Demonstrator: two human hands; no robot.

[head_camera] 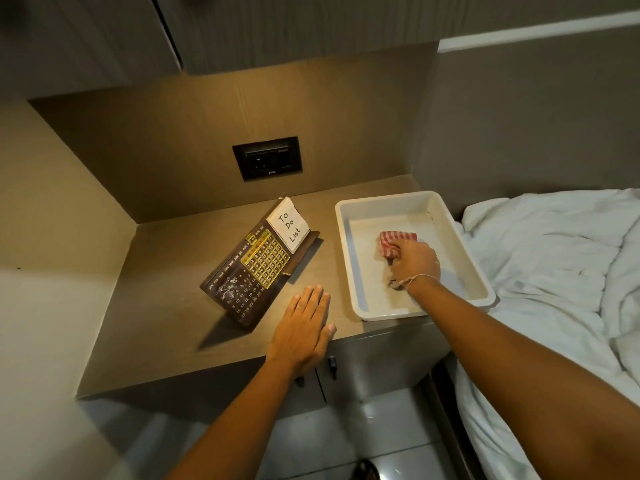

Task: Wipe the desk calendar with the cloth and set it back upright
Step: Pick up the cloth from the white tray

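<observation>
A dark brown desk calendar (254,268) stands tilted on the wooden desk (166,313), with a yellow date grid, whitish dust specks on its lower left and a white "To Do List" note at its upper right. My left hand (303,329) lies flat on the desk, fingers together, just in front of the calendar and not touching it. A folded red-and-white striped cloth (391,242) lies inside a white tray (349,258) to the right. My right hand (414,259) is in the tray, its fingers closed on the cloth's near edge.
A black wall socket (267,158) sits on the back panel above the desk. A bed with rumpled white sheets (554,271) is directly to the right of the tray. Cabinet doors with dark knobs (332,363) lie under the desk's front edge.
</observation>
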